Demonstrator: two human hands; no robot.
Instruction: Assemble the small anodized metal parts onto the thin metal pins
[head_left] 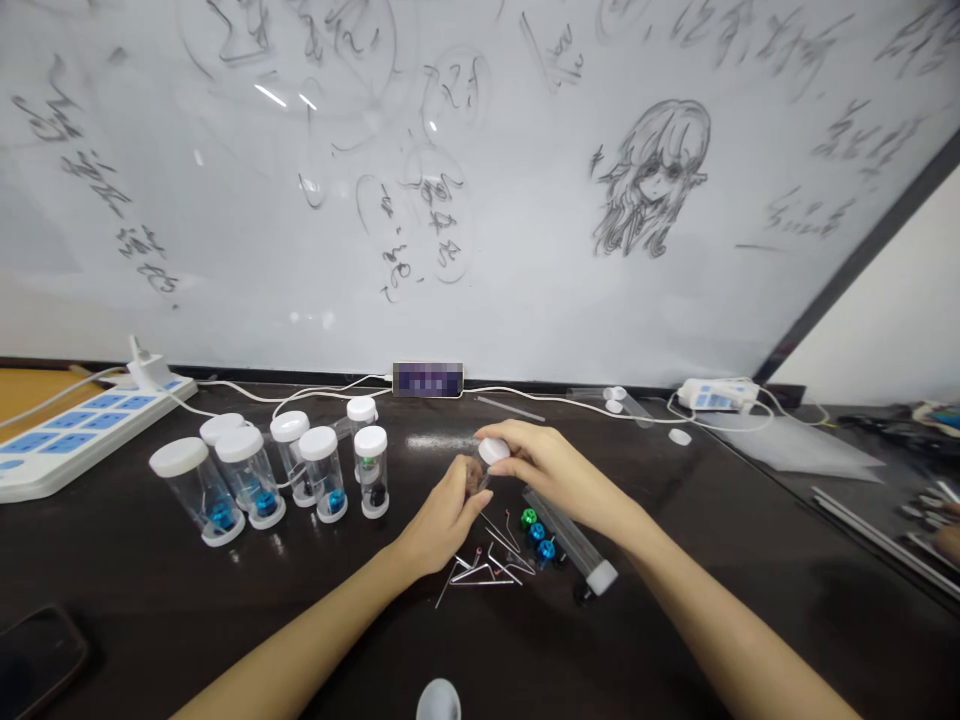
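Observation:
My left hand [444,517] is closed around a small clear container [475,476], mostly hidden by the fingers. A round white cap [494,451] is pinched in my right hand [546,462], right at the container's upper end; whether the two touch I cannot tell. Just below my hands lie several thin bent metal rods [487,572], which look like hex keys. Beside them are a small green metallic part [529,517] and blue metallic parts [537,533]. A long clear tube with a white end cap [574,545] lies under my right wrist.
Several clear jars with white lids [241,470] stand at left, some with blue or black parts inside. A power strip [82,432], cables, a phone [41,660] and a small display [427,380] surround them. Clear plastic bags [795,443] lie at right, before the whiteboard [510,250].

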